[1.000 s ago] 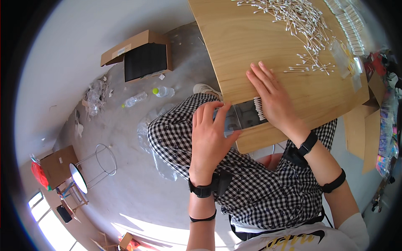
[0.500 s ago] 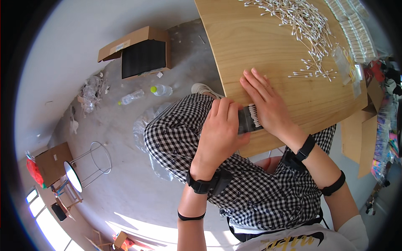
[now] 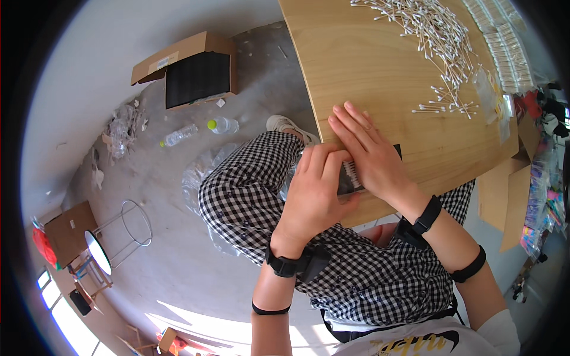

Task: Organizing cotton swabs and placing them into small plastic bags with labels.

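Observation:
At the table's near left corner lies a small clear plastic pack (image 3: 344, 183) with a row of white cotton swabs (image 3: 351, 174) in it. My left hand (image 3: 314, 190) has its fingers bent over the pack's left edge, thumb below, gripping it. Flat across the right part of the pack rests my right hand (image 3: 380, 166), its fingers stretched out toward the table's left edge. A dark strip (image 3: 398, 151) sticks out past the right hand; what it belongs to is hidden. Farther back lies a big loose heap of cotton swabs (image 3: 439, 44).
The wooden table (image 3: 338, 59) has stacked swab packs (image 3: 507, 56) and flat clear bags (image 3: 488, 95) along its right side. A cardboard box (image 3: 504, 196) stands beyond the right edge. On the floor are an open carton (image 3: 199, 77), two plastic bottles (image 3: 223, 126) and crumpled plastic film (image 3: 196, 178).
Both hands have shifted slightly left with the pack, toward the table's left edge. The right hand covers more of the swabs, and the dark strip now shows beyond it.

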Motion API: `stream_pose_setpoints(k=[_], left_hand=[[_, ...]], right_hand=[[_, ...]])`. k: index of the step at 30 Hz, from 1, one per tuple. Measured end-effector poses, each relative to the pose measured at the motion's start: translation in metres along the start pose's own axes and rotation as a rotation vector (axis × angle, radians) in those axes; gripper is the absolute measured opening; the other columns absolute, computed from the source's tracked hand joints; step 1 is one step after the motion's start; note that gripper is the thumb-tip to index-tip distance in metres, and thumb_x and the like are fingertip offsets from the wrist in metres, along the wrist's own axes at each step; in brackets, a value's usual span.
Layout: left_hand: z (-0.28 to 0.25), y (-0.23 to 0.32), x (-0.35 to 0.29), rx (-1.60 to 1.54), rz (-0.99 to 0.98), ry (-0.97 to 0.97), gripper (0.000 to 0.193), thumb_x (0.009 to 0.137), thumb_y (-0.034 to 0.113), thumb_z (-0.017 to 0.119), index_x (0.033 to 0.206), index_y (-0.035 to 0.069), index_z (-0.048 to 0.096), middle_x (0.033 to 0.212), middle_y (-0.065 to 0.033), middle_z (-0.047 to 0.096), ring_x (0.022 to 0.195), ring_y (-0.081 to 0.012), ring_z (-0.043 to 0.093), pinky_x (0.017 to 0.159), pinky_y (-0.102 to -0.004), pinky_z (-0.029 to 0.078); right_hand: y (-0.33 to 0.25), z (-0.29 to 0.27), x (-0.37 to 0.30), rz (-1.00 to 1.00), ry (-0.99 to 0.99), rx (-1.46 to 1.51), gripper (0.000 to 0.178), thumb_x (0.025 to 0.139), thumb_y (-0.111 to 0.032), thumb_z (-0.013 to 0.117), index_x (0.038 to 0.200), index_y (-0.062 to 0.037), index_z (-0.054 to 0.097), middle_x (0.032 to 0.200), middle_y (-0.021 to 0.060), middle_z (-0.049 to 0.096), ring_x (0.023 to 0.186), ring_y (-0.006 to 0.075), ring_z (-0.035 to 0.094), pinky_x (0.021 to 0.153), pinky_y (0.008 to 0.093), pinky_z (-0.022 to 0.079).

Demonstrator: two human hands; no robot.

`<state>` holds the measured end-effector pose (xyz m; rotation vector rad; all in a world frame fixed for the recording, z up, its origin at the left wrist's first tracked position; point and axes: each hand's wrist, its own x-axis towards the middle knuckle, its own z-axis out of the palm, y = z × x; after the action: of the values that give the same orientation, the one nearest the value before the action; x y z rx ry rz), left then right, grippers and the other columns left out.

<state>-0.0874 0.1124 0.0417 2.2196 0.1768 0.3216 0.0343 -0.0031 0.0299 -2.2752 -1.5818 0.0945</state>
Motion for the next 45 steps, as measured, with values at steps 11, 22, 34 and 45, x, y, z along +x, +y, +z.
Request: stream_pose_setpoints(k=[11,22,34,45], left_hand=[[-0.003,-0.009,-0.004,0.031,-0.023,0.063,0.062,0.054,0.011,0.087,0.11,0.002,0.06,0.121,-0.0141,0.052,0.112,-0.0352,0.049,0.097,-0.0451,0.044],[0.009,-0.005,0.005,0.113,0.038,0.129,0.061,0.054,0.018,0.088,0.108,0.003,0.063,0.126,-0.0156,0.052,0.112,-0.0361,0.048,0.094,-0.0464,0.042],[0.004,-0.016,0.001,-0.39,-0.541,0.021,0.032,0.072,0.012,0.083,0.082,0.004,0.054,0.071,0.0032,0.052,0.066,-0.0063,0.044,0.059,-0.0232,0.037],[-0.001,-0.032,-0.003,-0.589,-0.623,-0.018,0.031,0.071,0.007,0.083,0.079,0.007,0.053,0.076,0.0009,0.061,0.069,-0.006,0.052,0.064,-0.0215,0.042]], right_hand=[[-0.011,0.01,0.0,0.025,0.087,0.056,0.053,0.091,-0.009,0.05,0.142,-0.0006,0.041,0.149,0.0134,0.04,0.143,0.0293,0.032,0.116,0.0453,0.033],[-0.024,0.014,-0.004,0.134,0.289,0.512,0.05,0.095,-0.002,0.047,0.145,-0.0038,0.04,0.149,0.016,0.04,0.143,0.0347,0.03,0.117,0.0463,0.027],[0.276,-0.139,-0.184,0.771,0.682,-0.006,0.037,0.091,-0.002,0.057,0.128,-0.0066,0.055,0.132,0.0152,0.057,0.128,0.03,0.05,0.109,0.037,0.037],[0.298,-0.149,-0.156,0.724,0.348,-0.579,0.029,0.083,-0.008,0.066,0.111,-0.0095,0.065,0.098,0.0108,0.07,0.089,0.0295,0.066,0.082,0.0407,0.049]])
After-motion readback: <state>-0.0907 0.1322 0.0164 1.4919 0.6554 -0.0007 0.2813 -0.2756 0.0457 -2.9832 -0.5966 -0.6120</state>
